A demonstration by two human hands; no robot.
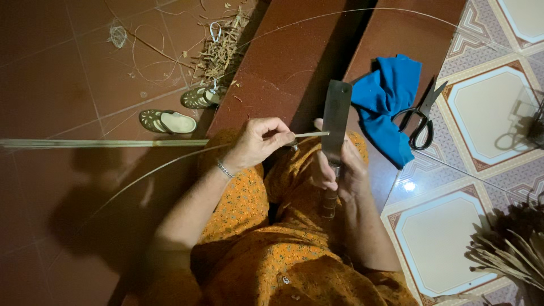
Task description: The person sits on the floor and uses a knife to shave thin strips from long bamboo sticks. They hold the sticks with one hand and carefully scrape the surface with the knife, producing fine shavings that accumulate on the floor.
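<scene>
the person sat on a dark red step in an orange flowered garment, looking down at both hands over the lap. the left hand [258, 143] was pinched shut, thumb and fingers closed on a thin pale cane strip [170, 161] that ran from the fingertips toward the blade and trailed away in a long curve to the left over the floor. the right hand [340, 170] was wrapped tight around the handle of a broad flat dark metal knife [336, 122], held upright with its blade pointing away from the body; the end of the strip met the blade's edge just beside the left fingertips.

judging by how things lay, the work looked partly through: a heap of brown shavings and offcuts [218, 51] lay on the red floor tiles beyond the step, a bundle of long straight pale sticks [96, 143] lay across the floor at the left, and a loose coil of thin fibre [117, 35] sat farther off, so some material appeared trimmed already while the strip in hand was not finished.

a crumpled blue cloth [388, 96] rested on the step beside the knife, with black-handled scissors [420, 119] just beside it on the patterned tile. a pair of pale sandals [175, 113] stood near the shavings, and a sheaf of dried leaves [510, 255] showed at the lower right.
</scene>
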